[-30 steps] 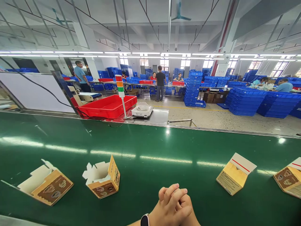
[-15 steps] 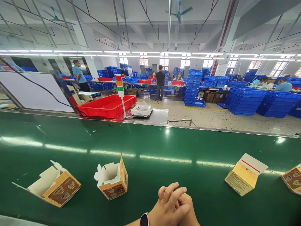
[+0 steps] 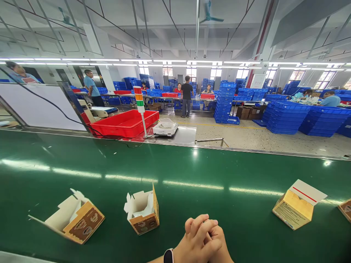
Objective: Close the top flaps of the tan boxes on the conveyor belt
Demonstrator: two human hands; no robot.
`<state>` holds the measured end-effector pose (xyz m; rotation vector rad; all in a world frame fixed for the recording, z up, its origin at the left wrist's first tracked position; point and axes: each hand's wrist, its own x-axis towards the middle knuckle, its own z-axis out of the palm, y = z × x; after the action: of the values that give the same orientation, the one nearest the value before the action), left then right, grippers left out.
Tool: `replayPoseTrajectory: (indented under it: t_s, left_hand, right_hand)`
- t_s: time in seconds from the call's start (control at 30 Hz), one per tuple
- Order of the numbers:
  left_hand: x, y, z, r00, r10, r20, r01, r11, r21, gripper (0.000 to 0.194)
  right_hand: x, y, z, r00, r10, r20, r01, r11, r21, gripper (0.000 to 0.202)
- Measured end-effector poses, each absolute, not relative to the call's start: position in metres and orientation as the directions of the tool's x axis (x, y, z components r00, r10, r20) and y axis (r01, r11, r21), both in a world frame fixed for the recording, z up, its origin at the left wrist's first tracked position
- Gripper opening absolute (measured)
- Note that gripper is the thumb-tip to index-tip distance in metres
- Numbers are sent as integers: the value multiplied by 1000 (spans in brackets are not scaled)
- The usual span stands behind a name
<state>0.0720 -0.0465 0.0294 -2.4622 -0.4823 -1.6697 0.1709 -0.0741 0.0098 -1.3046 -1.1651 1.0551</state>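
Observation:
My left hand (image 3: 195, 243), with a dark-faced band on its wrist, is clasped over my right hand (image 3: 222, 244) at the bottom centre. The fingers are folded into each other, and no object shows between them. Much of the right hand is hidden behind the left. Nearest to the left is an open carton (image 3: 144, 223) with a white packet inside. Farther left, another open carton (image 3: 83, 224) lies tilted with its flaps spread. To the right of my hands sits a yellow carton (image 3: 292, 212), its white flap with a red strip raised. Neither hand touches a carton.
The cartons stand on a green conveyor belt (image 3: 208, 168). Another carton (image 3: 346, 209) is cut off at the right edge. Beyond the belt are a red bin (image 3: 123, 124), a signal light (image 3: 139, 100), and a white scale (image 3: 165, 128). Blue crates (image 3: 285, 117) and several people are farther back.
The cartons have shifted to the right along with the belt. My clasped hands have barely moved. At the far left, a person has come further into view behind the white panel.

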Motion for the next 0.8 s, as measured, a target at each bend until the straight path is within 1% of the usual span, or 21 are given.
replayPoseTrajectory:
  t_s: [0.07, 0.17, 0.3, 0.4, 0.5, 0.6, 0.67, 0.73, 0.8]
  left_hand:
    - [72, -47, 29, 338, 197, 920, 332, -940, 80, 35]
    - [73, -47, 27, 344, 227, 911, 359, -928, 96, 33]
    - [71, -46, 24, 364, 239, 900, 365, -926, 98, 27]
    - [69, -46, 25, 393, 230, 890, 373, -925, 74, 25]
    - [70, -46, 28, 377, 227, 898, 370, -926, 79, 28]
    - [72, -47, 28, 330, 217, 919, 348, -933, 95, 35]
    - [73, -47, 27, 333, 201, 921, 335, -939, 83, 36]
    - [73, -47, 24, 357, 208, 911, 348, -934, 77, 31]
    - [72, -46, 21, 381, 232, 895, 377, -923, 79, 24]
  right_hand:
    - [171, -76, 13, 114, 993, 39, 111, 26, -993, 46]
    - [170, -78, 22, 87, 995, 51, 145, 38, -989, 33]
    - [170, -78, 25, 131, 991, -17, 50, -24, -998, 27]
    - [171, -77, 23, 183, 983, -6, 61, -17, -998, 27]
    - [169, -76, 23, 227, 973, 33, 44, 23, -999, 29]
    - [168, -76, 21, 199, 979, 47, 0, 48, -999, 32]
    - [169, -77, 18, 157, 986, 53, -8, 55, -998, 33]
    - [169, -77, 13, 128, 989, 76, 47, 70, -996, 34]
    - [169, -76, 8, 143, 984, 111, 149, 89, -985, 35]
